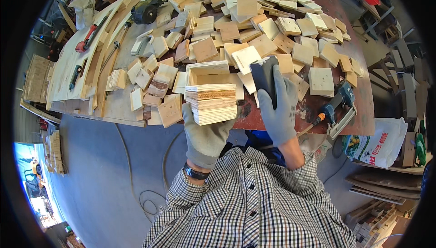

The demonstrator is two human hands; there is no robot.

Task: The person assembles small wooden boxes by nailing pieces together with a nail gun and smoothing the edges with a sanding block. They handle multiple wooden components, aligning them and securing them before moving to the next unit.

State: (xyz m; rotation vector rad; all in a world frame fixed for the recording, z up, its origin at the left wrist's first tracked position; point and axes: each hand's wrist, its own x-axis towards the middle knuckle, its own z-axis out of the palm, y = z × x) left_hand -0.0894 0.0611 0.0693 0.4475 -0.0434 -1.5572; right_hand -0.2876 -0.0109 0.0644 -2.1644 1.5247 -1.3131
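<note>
**Plywood Steady in Gloved Hands**

We see a plywood stack [211, 105] held at the near side of the table, its layered edges facing us. The worker's gloved left hand [204, 139] grasps it from below; the gloved right hand [282, 105], just right of the stack, grips a dark block [264, 81], perhaps for sanding, though we cannot see its underside clearly. For good work, we judge, the left should keep the stack's layers squeezed tight and the right should keep the block flat, with even pressure and fingertips clear. Beyond the stack, loose wooden pieces [247, 6] crowd the dark red table [363, 111]; well right of it lies a blue power tool [343, 97].
</note>
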